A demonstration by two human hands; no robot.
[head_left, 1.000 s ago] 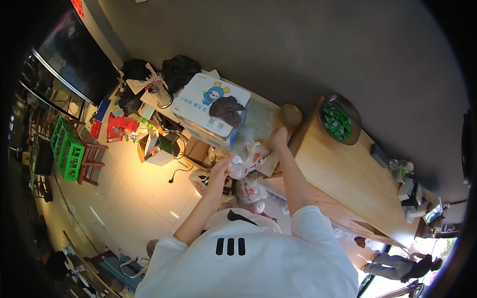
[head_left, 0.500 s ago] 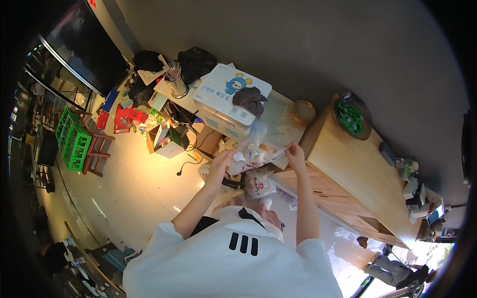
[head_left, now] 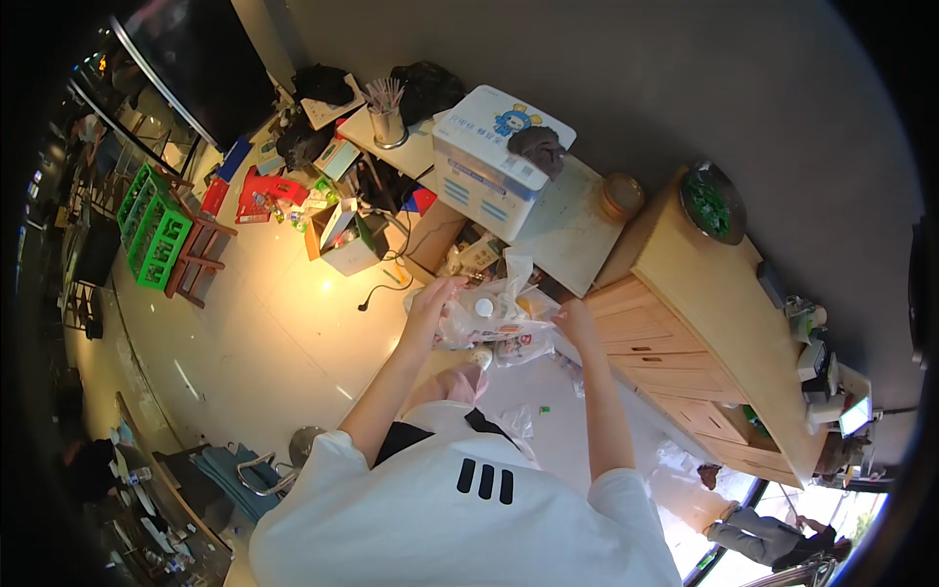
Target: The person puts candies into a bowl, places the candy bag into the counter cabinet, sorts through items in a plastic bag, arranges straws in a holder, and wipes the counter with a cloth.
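Observation:
Between my hands hangs a thin plastic bag [head_left: 504,305] holding mixed light-coloured items, among them something with a round white top [head_left: 484,307]. My left hand [head_left: 430,300] grips the bag's left side, fingers closed on the film. On the other side, my right hand [head_left: 575,321] has its fingers closed on the right edge. Just below it is another white plastic bag [head_left: 525,347] with red print, partly hidden by the first. Beyond my hands an open cardboard box [head_left: 437,241] stands beside packets and small goods.
A white box [head_left: 494,166] with a cartoon and a dark cloth stands on the low table [head_left: 570,235]. To the right runs a wooden counter [head_left: 724,323] bearing a bowl of green pieces [head_left: 711,203]. A green crate [head_left: 154,227] rests on a stool at left. A person [head_left: 773,536] is at lower right.
My view has shifted, so the table and white box appear further right and higher. Both hands keep hold of the bag, and its round white-topped item shows more clearly.

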